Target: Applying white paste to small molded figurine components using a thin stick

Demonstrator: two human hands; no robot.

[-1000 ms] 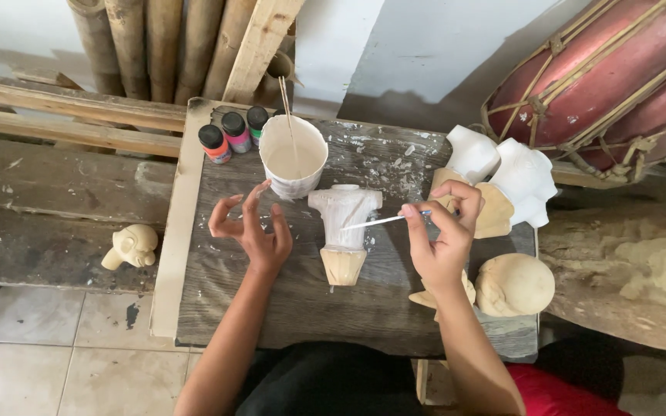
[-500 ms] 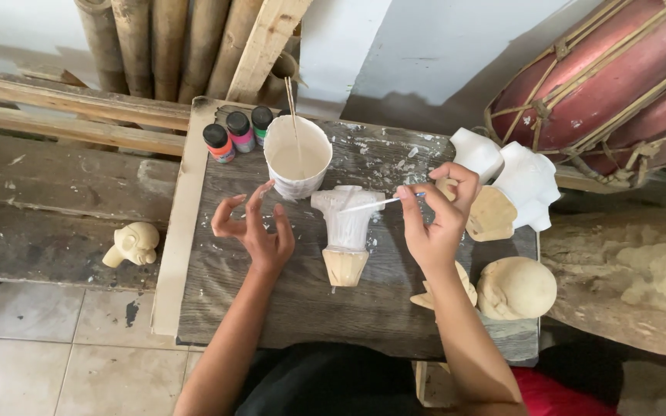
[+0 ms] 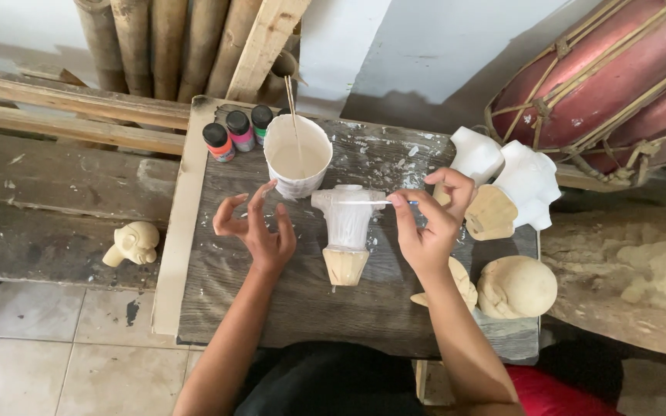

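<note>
Small carved wooden figure (image 3: 346,231) lies near the middle of the dark, paint-flecked wooden board (image 3: 217,293), between both hands. Its upper part, with two stubby arms sticking out sideways, is coated white; the tapered base toward the person is bare pale wood with carved ridges. Right hand (image 3: 425,223) pinches a thin white-handled brush (image 3: 371,202) between thumb and fingertips, closed on the handle; the brush lies roughly level, its tip over the figure's top right shoulder. Left hand (image 3: 260,227) hovers just left of the figure, fingers spread and curled, holding nothing, not touching it as far as can be seen. Just behind the figure: white paper cup of white paint (image 3: 297,164) with a thin stick (image 3: 293,108) standing in it. Three small paint bottles with dark caps (image 3: 238,132) stand at the board's far left corner. Right side: two white-painted carved figures (image 3: 506,181) and a bare rounded wooden head (image 3: 516,286). Another unpainted small carving (image 3: 132,243) rests on the plank left of the board.
</note>
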